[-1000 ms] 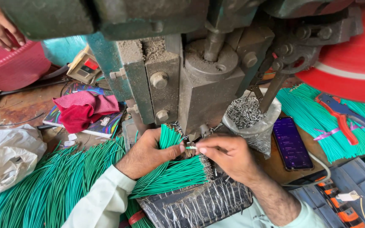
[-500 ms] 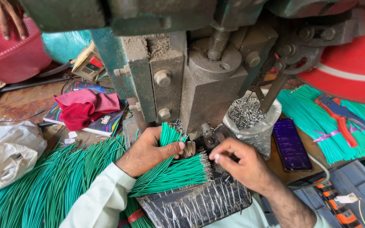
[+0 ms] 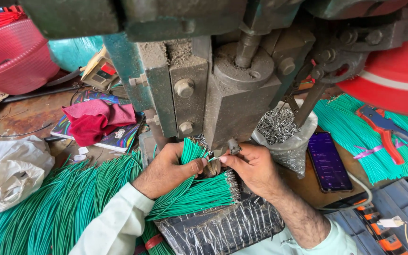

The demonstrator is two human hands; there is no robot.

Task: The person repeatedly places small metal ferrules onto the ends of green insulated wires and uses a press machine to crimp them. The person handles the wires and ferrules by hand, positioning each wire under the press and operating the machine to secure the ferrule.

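Hands have closed in under the grey metal press (image 3: 232, 99): left hand (image 3: 168, 170) grips a fanned bundle of green wires (image 3: 197, 193), while right hand (image 3: 251, 167), drawn nearer than before, pinches one green wire end (image 3: 213, 158) at the die.

The press (image 3: 223, 89) is rough, grimy metal with worn green paint. The green wires (image 3: 199, 193) wear smooth matt plastic sheathing with bare metal tips. A glossy clear plastic bag (image 3: 286, 151) holds shiny metal terminals (image 3: 276, 125). The red cloth (image 3: 97, 120) looks soft.
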